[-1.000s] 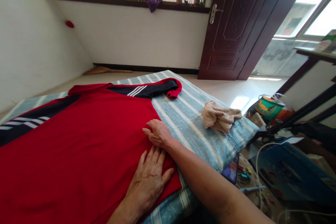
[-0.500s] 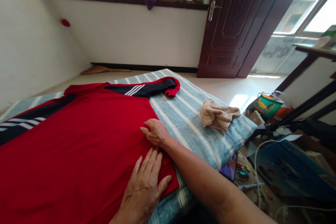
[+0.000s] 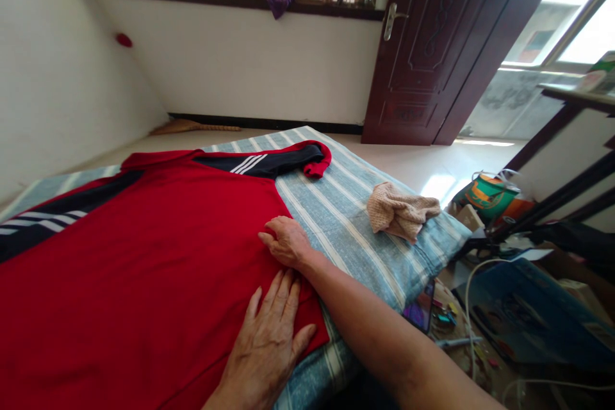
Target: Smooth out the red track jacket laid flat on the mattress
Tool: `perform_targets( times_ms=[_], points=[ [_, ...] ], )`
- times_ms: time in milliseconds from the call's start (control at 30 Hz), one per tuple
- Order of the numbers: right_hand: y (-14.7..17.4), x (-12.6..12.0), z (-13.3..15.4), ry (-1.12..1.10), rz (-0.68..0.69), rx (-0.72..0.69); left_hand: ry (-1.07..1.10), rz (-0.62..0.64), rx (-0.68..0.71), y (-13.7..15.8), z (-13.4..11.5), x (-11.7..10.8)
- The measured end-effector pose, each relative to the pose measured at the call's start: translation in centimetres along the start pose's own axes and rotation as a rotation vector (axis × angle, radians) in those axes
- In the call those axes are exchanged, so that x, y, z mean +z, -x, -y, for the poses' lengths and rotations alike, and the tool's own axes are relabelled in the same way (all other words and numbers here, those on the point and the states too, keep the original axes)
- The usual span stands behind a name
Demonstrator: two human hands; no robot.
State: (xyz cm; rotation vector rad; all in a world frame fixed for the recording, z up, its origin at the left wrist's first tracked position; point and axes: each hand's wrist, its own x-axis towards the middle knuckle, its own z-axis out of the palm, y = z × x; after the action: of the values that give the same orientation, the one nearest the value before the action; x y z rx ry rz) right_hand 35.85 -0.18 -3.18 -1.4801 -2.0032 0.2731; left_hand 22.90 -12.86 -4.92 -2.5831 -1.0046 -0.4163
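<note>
And there's no word or number you can read cleanly in this view. Over to your right, the green bag [image 3: 491, 197] shows a yellow-orange mark, its shapes too blurred for you to spell out. Lower down, you've got dark marking on the blue container [image 3: 548, 314], smeared into shadow, and a paler patch near its right end, just as unreadable. Up at the right edge, the green-and-white carton [image 3: 598, 75] gives you printed colour, any lettering too soft to catch.
</note>
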Motion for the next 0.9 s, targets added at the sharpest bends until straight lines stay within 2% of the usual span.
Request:
perform_targets(
  times_ms=[900],
  points=[
    [0.13,-0.25,0.1,0.012,0.019,-0.01,-0.052,-0.033,0.021,-0.21,-0.17,-0.34]
  ],
)
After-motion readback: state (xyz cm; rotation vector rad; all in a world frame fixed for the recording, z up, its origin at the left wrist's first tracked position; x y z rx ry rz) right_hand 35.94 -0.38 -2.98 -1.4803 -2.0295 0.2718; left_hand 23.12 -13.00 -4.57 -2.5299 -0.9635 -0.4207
